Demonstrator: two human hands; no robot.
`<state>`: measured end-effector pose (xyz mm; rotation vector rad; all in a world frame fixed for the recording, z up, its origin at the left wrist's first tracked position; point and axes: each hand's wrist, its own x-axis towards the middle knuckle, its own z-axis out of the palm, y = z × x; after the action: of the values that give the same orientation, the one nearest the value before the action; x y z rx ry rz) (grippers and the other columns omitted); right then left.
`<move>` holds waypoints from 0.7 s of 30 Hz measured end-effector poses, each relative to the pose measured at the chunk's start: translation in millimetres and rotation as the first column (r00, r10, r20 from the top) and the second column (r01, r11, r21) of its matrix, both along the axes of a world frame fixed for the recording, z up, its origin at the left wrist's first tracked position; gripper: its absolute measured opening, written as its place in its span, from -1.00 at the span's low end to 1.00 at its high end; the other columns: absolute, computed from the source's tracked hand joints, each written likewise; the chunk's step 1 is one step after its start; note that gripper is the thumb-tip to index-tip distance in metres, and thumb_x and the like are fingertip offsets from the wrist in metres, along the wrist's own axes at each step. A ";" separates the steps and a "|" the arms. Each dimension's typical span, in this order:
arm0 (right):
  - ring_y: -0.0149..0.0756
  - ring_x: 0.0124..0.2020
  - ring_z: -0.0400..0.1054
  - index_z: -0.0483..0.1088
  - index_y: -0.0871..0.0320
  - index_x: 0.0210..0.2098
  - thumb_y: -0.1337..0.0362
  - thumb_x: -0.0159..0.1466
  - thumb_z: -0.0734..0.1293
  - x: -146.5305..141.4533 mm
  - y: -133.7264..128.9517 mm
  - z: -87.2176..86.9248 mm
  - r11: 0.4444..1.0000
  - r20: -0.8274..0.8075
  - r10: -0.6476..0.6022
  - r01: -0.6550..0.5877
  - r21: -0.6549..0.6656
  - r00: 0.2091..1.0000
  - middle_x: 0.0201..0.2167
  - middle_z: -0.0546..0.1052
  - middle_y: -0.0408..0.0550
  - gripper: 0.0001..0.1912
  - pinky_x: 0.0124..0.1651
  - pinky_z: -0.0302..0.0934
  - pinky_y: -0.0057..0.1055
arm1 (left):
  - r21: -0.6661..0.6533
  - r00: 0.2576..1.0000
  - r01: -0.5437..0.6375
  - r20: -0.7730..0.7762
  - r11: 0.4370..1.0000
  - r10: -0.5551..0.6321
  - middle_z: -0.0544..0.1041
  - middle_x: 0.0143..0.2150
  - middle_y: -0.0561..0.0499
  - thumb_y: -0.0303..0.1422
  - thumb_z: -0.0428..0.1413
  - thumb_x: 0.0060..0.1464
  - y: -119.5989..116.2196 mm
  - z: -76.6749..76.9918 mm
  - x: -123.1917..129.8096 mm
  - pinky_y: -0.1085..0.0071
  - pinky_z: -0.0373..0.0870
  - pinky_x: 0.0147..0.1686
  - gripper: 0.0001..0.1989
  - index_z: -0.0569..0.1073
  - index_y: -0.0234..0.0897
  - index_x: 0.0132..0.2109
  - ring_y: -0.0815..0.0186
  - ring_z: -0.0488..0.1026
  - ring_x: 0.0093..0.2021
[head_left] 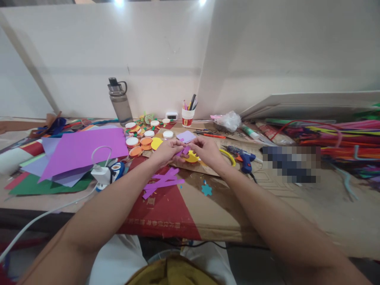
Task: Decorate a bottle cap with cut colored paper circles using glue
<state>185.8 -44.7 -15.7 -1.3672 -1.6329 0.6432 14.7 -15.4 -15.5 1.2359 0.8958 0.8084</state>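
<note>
Near the middle of the table, both my hands are closed on a narrow purple paper strip (186, 150). My left hand (166, 152) pinches it from the left, and my right hand (208, 150) has its fingertips on the other side. Just behind them lies a pale lilac paper piece (186, 137). A yellow paper disc (192, 157) shows beneath my fingers, partly hidden. More purple strips (164, 180) lie crossed in front of my left hand. Nearer to me is a teal flower-shaped cutout (207, 189).
Coloured paper sheets (89, 148) and a white plug (101, 174) with a cord lie left. Behind stand round orange and white pieces (146, 142), a water bottle (120, 103) and a pen cup (188, 117). A glue gun (245, 158) and pipe cleaners (335, 138) lie right.
</note>
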 end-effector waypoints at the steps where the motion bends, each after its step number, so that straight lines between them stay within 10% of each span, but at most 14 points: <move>1: -0.39 -0.50 0.28 0.36 0.14 -0.44 0.16 0.16 0.28 1.2 1.2 -1.3 1.000 -0.044 -0.004 0.004 -0.015 0.999 -0.53 0.42 -0.16 -0.83 -0.42 0.18 -0.44 | 0.014 1.000 -0.027 -0.008 1.000 0.027 0.55 -0.38 -0.07 -0.54 0.12 0.10 1.5 -1.7 -0.3 0.52 0.45 -0.51 -0.93 0.46 -0.37 -0.24 0.35 0.55 -0.42; 16: -0.43 -0.55 0.29 0.34 0.14 -0.43 0.12 0.15 0.32 -3.9 -7.4 3.1 0.996 -0.173 0.041 -0.055 -0.074 0.984 -0.56 0.43 -0.17 -0.79 -0.44 0.26 -0.48 | 0.169 0.998 0.058 -0.045 0.984 -0.051 0.29 -0.63 0.15 -0.29 0.32 -0.11 -2.4 -3.9 3.4 0.55 -0.10 -0.69 -0.77 0.46 -0.32 -0.38 0.58 0.11 -0.69; 21: -0.30 -0.34 0.41 0.41 0.18 -0.26 0.14 0.30 0.19 19.9 -4.3 15.0 0.998 0.239 -0.014 -0.003 0.069 0.971 -0.35 0.55 0.00 -0.74 -0.22 0.28 -0.37 | 0.068 0.997 -0.015 0.077 0.998 0.009 0.29 -0.62 0.16 -0.34 0.37 -0.20 2.4 -3.4 1.6 0.58 -0.10 -0.71 -0.75 0.46 -0.34 -0.43 0.61 0.09 -0.69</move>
<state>205.6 -49.0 -0.7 -1.4424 -1.8230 0.4260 16.3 -13.0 -18.8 1.2515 0.8195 0.8968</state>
